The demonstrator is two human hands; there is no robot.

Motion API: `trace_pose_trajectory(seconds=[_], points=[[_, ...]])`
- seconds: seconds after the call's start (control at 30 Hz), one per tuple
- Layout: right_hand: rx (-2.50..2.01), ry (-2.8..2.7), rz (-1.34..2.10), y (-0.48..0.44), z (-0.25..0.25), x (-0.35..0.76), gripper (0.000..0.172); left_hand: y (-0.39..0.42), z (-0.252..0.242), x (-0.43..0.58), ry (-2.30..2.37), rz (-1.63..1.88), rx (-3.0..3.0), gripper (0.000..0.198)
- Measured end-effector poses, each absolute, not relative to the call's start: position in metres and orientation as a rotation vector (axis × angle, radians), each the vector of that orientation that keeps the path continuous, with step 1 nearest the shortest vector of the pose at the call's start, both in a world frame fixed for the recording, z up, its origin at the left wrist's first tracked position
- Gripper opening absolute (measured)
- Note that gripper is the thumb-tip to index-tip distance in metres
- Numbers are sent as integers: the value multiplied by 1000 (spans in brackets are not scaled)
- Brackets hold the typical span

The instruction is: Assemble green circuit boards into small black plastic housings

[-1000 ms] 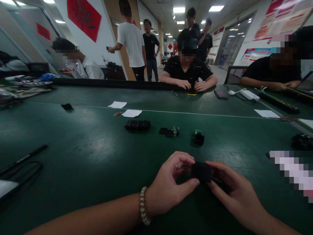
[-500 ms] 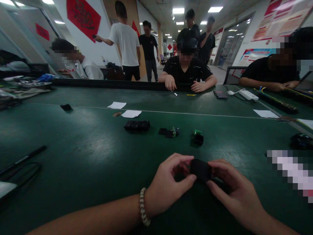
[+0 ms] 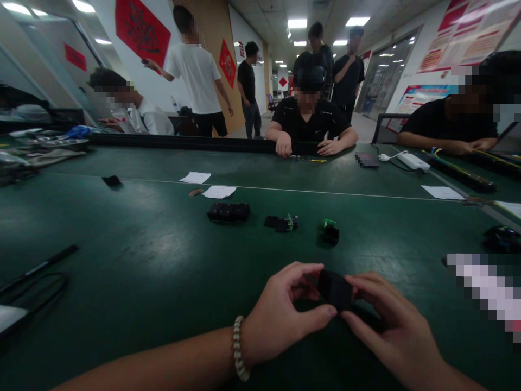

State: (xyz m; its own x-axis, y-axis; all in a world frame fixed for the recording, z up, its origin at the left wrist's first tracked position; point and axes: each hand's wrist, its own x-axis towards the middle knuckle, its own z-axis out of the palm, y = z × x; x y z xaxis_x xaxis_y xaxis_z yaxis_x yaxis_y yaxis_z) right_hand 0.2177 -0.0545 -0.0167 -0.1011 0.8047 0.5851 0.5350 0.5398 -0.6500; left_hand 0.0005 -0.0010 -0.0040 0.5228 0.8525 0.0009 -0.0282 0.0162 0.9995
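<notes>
A small black block (image 3: 336, 290) is held between both hands, low and right of centre. My left hand (image 3: 285, 307), with a beaded bracelet at the wrist, grips its left side between thumb and fingers. From the right, my right hand (image 3: 391, 317) pinches the same block with thumb and index finger. Beyond them lie a black housing with a green circuit board (image 3: 330, 232), some dark parts with another green board (image 3: 285, 222), and a row of black blocks (image 3: 228, 212).
The green table (image 3: 163, 271) carries white papers (image 3: 218, 191), a dark scrap (image 3: 112, 181), a black pen-like stick (image 3: 44, 263) with a cable at left, and a power strip (image 3: 413, 160). A person (image 3: 309, 119) sits opposite, hands on the far edge.
The block has tilted between my fingers and sits slightly lower. My left thumb has shifted right along its lower edge. In the background, standing people have moved and turned.
</notes>
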Motion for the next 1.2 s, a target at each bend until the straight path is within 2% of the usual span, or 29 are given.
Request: trace_pose_trajectory(seconds=[0.4,0.93,1.1,1.2], points=[[-1083,-1877,248,-57,-15,217,43,-4,-4,1,763,835,1419,55],[-1040,-2032,270,-58,-16,212,65,-2,-4,-1,768,799,1494,62],[-1039,-2024,288,-59,-15,213,67,-3,-3,-1,736,792,1461,65],[-1051,-1990,280,-60,-16,213,62,-4,-1,-1,722,769,1442,69]])
